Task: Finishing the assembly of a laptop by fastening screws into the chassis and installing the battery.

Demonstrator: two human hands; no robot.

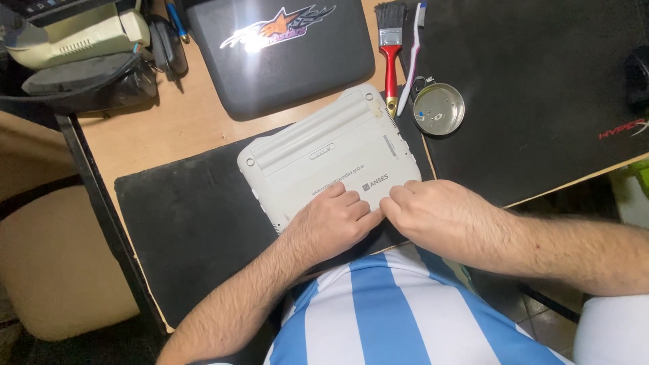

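Left hand: the left hand (332, 220) sits knuckles-up on the near edge of the white laptop (324, 152), fingers curled down onto the casing and pressing at the rim; nothing is lifted clear, and how tightly the fingertips hook the edge I cannot tell.
Right hand: the right hand (433, 213) lies just beside it, fingertips bent onto the same near edge, the two hands touching at the middle.
Laptop: closed and upside down, pale underside up, turned at an angle on a black mat (189, 230) near the desk's front edge, right in front of the person's striped blue-and-white shirt (385, 311).
Beyond it: a second, dark laptop (277, 51) lies shut on the wooden desk (196, 115), well apart from the hands.
To the right: a red-handled paintbrush (390, 54) and a toothbrush (411, 61) lie side by side, the paintbrush's handle end touching the white laptop's far corner.
Tin: a small round metal tin (439, 109) sits just beside the brushes on a large black desk pad (541, 88).
Far left: a beige device (74, 34) rests at the desk's corner.
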